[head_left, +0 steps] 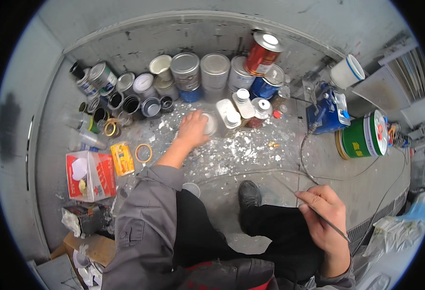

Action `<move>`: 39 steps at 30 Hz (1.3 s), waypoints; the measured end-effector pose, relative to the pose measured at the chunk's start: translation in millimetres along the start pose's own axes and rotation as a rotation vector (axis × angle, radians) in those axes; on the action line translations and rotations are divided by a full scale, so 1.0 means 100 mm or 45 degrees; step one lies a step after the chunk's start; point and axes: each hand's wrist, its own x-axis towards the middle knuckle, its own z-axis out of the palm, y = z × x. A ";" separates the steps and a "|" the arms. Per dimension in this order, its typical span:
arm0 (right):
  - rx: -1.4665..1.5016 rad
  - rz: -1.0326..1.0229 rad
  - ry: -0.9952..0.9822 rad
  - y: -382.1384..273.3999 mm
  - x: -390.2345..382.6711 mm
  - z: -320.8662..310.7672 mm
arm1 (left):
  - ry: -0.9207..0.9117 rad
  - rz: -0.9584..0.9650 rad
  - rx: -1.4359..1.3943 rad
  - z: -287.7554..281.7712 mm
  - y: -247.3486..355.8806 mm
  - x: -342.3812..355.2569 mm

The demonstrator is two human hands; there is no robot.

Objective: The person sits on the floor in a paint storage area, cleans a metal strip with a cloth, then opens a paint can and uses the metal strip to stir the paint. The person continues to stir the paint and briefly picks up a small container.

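My left hand (191, 130) reaches to the paint-spattered floor. Its fingers and thumb curve around the side of a small, round, pale container (210, 124). Just right of that stand white-capped metal bottles: a pale one (229, 114), another (243, 102) behind it, and a dark red one (259, 112). Closer to me on the right, my right hand (324, 217) is closed on a thin, dark stick (327, 221), pinched between thumb and fingers. The stick slants from the upper left down past the palm; its far end is blurred.
Paint cans (185, 67) line the back wall, with a red can (263, 53) stacked on top. Open pots (131, 104) crowd the left, above a red-and-white carton (90, 176). At right stand a blue canister (324, 116) and a green drum (362, 135). A hose (303, 157) crosses the floor.
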 end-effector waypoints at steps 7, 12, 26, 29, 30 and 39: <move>-0.049 0.082 0.031 0.10 -0.16 -0.12 | -0.508 0.040 0.323 -0.03 0.09 0.46; -0.091 0.080 0.085 0.18 -0.17 -0.17 | -0.558 0.204 0.288 -0.03 0.39 0.07; -0.059 0.068 0.055 0.22 -0.06 -0.09 | -0.409 0.103 0.103 0.19 0.50 -0.19; -0.025 0.090 0.058 0.18 -0.03 -0.11 | -0.332 0.193 -0.035 0.21 0.33 -0.17; -0.029 0.090 0.060 0.18 -0.04 -0.10 | -0.320 0.236 -0.100 0.18 0.31 -0.14; 0.039 0.074 0.021 0.21 -0.04 -0.08 | -0.507 0.102 -0.545 -0.07 0.10 0.01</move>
